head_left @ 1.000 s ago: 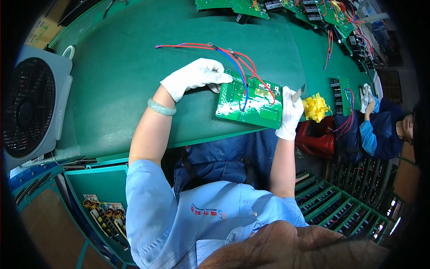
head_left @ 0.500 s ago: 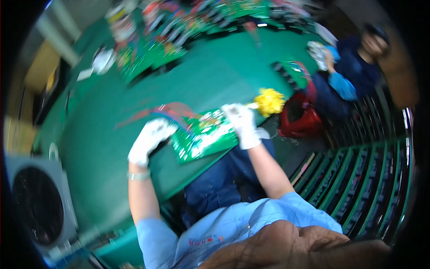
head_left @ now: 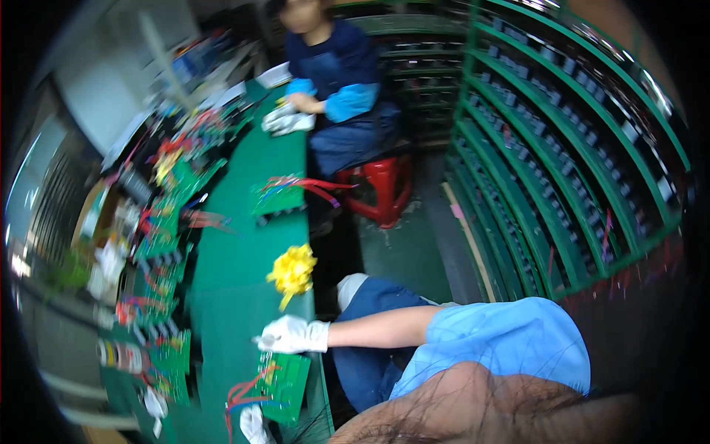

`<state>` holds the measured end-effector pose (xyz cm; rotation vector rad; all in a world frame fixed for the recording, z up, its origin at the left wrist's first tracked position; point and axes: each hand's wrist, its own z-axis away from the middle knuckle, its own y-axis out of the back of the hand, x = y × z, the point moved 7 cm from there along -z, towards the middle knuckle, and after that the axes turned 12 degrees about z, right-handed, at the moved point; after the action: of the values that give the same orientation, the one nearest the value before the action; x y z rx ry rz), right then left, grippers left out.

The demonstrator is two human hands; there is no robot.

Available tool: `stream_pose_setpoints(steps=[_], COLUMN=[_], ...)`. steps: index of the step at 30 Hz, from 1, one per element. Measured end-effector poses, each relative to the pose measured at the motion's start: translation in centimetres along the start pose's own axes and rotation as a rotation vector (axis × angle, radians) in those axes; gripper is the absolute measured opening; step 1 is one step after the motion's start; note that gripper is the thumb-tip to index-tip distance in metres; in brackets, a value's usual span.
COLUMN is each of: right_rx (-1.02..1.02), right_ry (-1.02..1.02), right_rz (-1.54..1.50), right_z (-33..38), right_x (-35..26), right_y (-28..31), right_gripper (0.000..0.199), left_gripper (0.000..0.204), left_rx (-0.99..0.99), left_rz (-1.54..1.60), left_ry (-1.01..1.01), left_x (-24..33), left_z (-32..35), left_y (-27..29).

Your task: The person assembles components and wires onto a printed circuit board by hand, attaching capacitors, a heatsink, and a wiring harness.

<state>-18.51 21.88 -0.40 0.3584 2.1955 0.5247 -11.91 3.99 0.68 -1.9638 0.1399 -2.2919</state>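
A green circuit board (head_left: pixel 297 386) with red and blue wires (head_left: pixel 240 394) lies near the bench's front edge. My right hand (head_left: pixel 293 335), in a white glove, is at the board's far edge with its fingers drawn together; whatever they may pinch is too small to make out. Low in the picture, my left hand (head_left: pixel 253 425), gloved too, is beside the board's wires and partly cut off, so its fingers do not show clearly. A bundle of yellow pieces (head_left: pixel 293 271) sits on the bench just beyond my right hand.
Further along the green bench (head_left: pixel 244 214) lies another wired board (head_left: pixel 279 198). Several wired boards (head_left: pixel 159 277) line its far side, near a bottle (head_left: pixel 122 357). A co-worker (head_left: pixel 340 81) sits on a red stool (head_left: pixel 381 189), holding a white cloth (head_left: pixel 287 120). Green racks (head_left: pixel 547 148) stand at the right.
The view has swung to the right, bringing the co-worker and racks further in. The board and both my hands now appear lower, with my left hand near the bottom edge.
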Motion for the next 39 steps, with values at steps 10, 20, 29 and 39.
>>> stream_pose_setpoints(steps=[10, 20, 29, 39], right_rx=[-0.004, -0.062, -0.001, -0.104], right_ry=[-0.041, -0.056, 0.039, 0.007], right_rz=[0.011, -0.025, -0.073, -0.114], right_z=[0.6, 0.2, 0.5, -0.1], right_x=[0.6, 0.1, -0.2, -0.8], right_y=[-0.7, 0.3, 0.9, 0.9], right_gripper=[0.025, 0.025, 0.026, 0.021], left_gripper=[0.019, 0.019, 0.019, 0.019], left_rx=[-0.259, -0.173, -0.103, -0.012], left_rz=[-0.006, 0.091, 0.121, 0.237], left_ry=[0.006, 0.095, 0.179, 0.216], left_x=[-0.7, -6.2, -9.8, -13.3], left_z=[-8.9, -8.4, -8.2, -8.5], left_y=[-7.8, -5.7, -3.8, -2.1])
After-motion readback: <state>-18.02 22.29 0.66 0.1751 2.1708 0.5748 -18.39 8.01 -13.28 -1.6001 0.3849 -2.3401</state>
